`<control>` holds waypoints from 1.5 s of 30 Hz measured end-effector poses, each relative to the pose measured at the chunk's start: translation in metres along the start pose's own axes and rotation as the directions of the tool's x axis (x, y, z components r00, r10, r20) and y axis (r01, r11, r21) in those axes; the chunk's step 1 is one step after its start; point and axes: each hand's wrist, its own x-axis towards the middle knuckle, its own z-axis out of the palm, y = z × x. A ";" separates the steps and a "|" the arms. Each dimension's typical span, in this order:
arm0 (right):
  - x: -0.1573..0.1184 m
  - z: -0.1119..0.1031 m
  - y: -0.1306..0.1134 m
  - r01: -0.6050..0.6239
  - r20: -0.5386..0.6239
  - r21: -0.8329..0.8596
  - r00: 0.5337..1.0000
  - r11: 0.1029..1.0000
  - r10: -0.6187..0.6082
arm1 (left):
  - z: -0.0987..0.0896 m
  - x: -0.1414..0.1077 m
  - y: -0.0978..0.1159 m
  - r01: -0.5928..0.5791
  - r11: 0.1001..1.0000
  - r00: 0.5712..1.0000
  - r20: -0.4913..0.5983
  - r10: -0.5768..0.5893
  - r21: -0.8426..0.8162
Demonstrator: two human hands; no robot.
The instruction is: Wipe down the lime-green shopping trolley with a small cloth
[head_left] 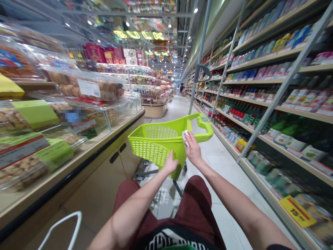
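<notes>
A lime-green plastic shopping cart (153, 150) with perforated basket sides stands in front of my knees. My right hand (194, 149) is closed around a white cloth or wipe (185, 137) and presses it against the upper rim of the basket, near the cart's handle (208, 130). Lower down, my left hand (170, 164) rests against the cart's solid side panel, thumb pointing up and apart from the fingers. Part of those fingers is hard to make out. Below the basket, the grey legs and small wheels (140, 176) show partly.
Along the left runs a display counter (122, 121) with boxed baked goods. Tall shelves (275, 107) of cans and bottles line the right. A grey pole (200, 52) rises behind the cart. A white curved bar (78, 222) is at lower left. Tiled floor (179, 104) stretches ahead.
</notes>
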 end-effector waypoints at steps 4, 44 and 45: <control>0.010 0.014 -0.016 -0.138 -0.071 0.122 0.986 0.983 0.148 | 0.015 0.001 0.036 0.107 0.683 0.989 0.146 0.000 -0.723; -0.009 -0.019 0.010 0.405 0.263 -0.351 0.908 0.844 -0.326 | -0.030 0.006 0.007 -0.285 0.633 0.944 0.097 0.314 0.720; -0.002 -0.025 0.012 0.352 0.220 -0.378 0.932 0.856 -0.286 | -0.031 0.006 0.006 -0.274 0.619 0.945 0.085 0.316 0.736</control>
